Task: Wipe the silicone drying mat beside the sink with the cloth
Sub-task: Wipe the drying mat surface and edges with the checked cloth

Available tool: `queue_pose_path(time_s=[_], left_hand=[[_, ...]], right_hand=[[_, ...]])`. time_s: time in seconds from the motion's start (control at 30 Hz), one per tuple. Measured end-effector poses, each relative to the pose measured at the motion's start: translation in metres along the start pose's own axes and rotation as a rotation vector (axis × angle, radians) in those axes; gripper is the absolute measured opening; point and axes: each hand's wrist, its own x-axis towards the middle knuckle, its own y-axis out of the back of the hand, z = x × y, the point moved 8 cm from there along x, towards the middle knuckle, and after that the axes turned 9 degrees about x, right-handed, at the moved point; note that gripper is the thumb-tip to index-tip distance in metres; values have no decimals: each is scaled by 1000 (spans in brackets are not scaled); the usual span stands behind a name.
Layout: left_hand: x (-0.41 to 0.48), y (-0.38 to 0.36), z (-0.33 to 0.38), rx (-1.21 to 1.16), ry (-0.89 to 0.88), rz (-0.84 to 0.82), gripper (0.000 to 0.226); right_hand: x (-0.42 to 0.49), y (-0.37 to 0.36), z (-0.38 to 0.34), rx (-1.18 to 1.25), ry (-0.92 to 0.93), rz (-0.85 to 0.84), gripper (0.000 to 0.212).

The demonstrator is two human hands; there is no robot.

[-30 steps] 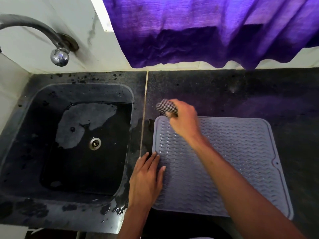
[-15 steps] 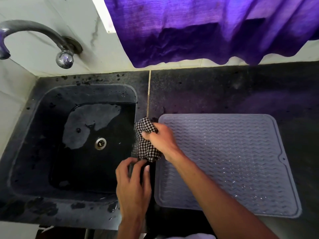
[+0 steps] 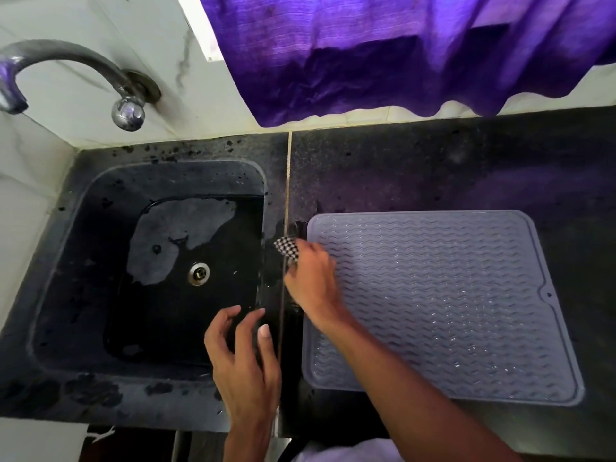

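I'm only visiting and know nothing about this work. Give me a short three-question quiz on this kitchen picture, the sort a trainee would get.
1. True or false: the left hand holds the checked cloth.
2. Where is the cloth? A: just off the left edge of the mat; B: on the mat's middle; C: past the mat's right edge.
3. Fill in: the curtain hanging above the counter is ___.
Key: 1 false, the right hand grips it and the left holds nothing; 2 A; 3 purple.
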Motion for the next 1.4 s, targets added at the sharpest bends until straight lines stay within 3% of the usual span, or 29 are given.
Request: queue_pose_path(time_s=[0.1,0.2,0.33,0.4,0.53,0.6,0.7,0.83,1.0,1.2,1.4], left_hand=[[-2,8,1,11,-21,37,35],[-1,11,0,31,-44,25,36],[-5,10,-3,15,-43,-10,37],[-8,9,-4,10,-38,-15,37],[-14,4,-2,17,-81,-32,32],[-16,4,-3,27,-88,-34,31],[-16,8,-5,6,-76,-30,32],[-18,14,-13,26,-24,-17,39],[-26,20,-19,19,-1,-30,40],[-35,25,-19,-2,30,-48,38],[-43,13,-18,20,23,-79,38]], right_hand=[[-1,-15,-16,300,-69,-78,25],[0,18,-19,433,-44,25,31],[23,64,13,116,-37,199,36],[28,59,25,-18,-63,206,38],[23,14,10,35,44,53,39],[23,7,8,178,4,-29,35],[31,32,13,370,-48,36,41],[63,70,15,168,-5,207,39],[76,44,8,-57,12,32,31],[40,28,16,-1,52,-15,23],[-35,17,32,18,59,-90,41]])
